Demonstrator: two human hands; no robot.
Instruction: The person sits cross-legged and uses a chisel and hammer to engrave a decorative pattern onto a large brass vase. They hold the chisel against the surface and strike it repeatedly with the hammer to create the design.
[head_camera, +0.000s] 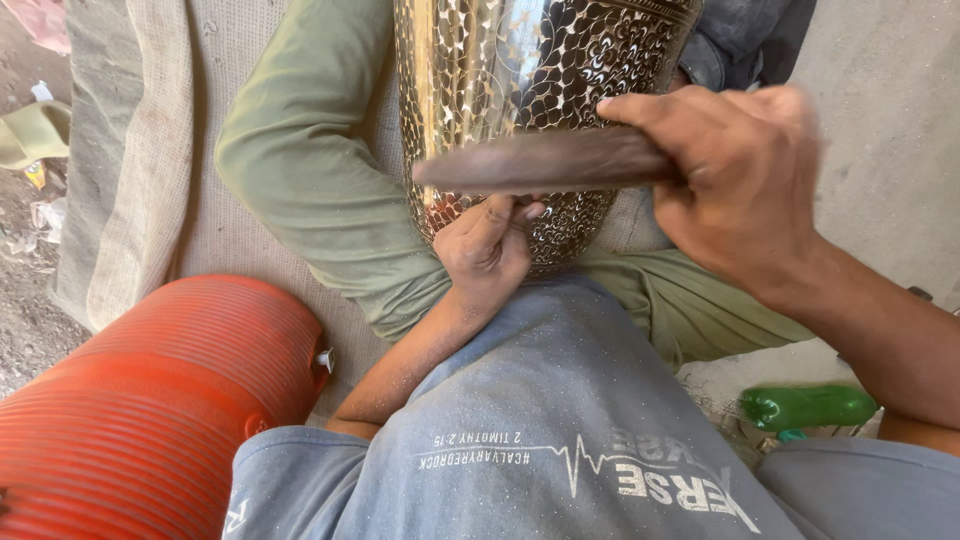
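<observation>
Head view: our left hand (487, 250) pinches a small tool against the brass vase (540, 60), right hand (735, 185) fingers wrapped round the wooden mallet (545, 162) at 12 o'clock, mid-engraving; next tap needs aim.

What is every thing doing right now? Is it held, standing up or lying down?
Brass vase: braced between the legs, shiny, covered in engraved pattern.
Wooden mallet: held level in front of the vase, blurred.
Right hand: closed round the mallet.
Left hand: pinched shut against the vase; any tool in it is hidden.
Orange ribbed container: lying on its side.
Green bottle: lying down.
</observation>
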